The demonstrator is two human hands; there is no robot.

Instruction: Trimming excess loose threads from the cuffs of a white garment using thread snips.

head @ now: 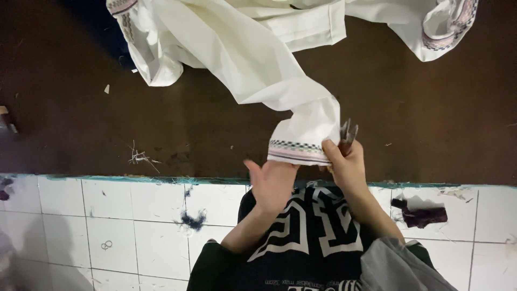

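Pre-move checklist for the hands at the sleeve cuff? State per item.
1. Right hand pinches patterned cuff: ok.
2. Small metal tool, apparently snips, in right hand: ok; blades open or closed: cannot tell.
3. Left hand open beside cuff, not gripping: ok.
4. White garment lies on dark table, bunched, not flat: not ok.
5. Thread scraps on table, apart from cuff: ok.

A garment (pixel 253 59) lay spread across the far part of the table (pixel 81 124), its cuff (pixel 299 151) reaching toward the near edge. The left hand (pixel 272 186) sat under the cuff, the right hand (pixel 347 164) just right of it, with snips (pixel 347 132) in that hand. Thread scraps (pixel 141 158) lay left on the table. A cloth scrap (pixel 423 215) lay on the floor (pixel 134 231), right of the hands.
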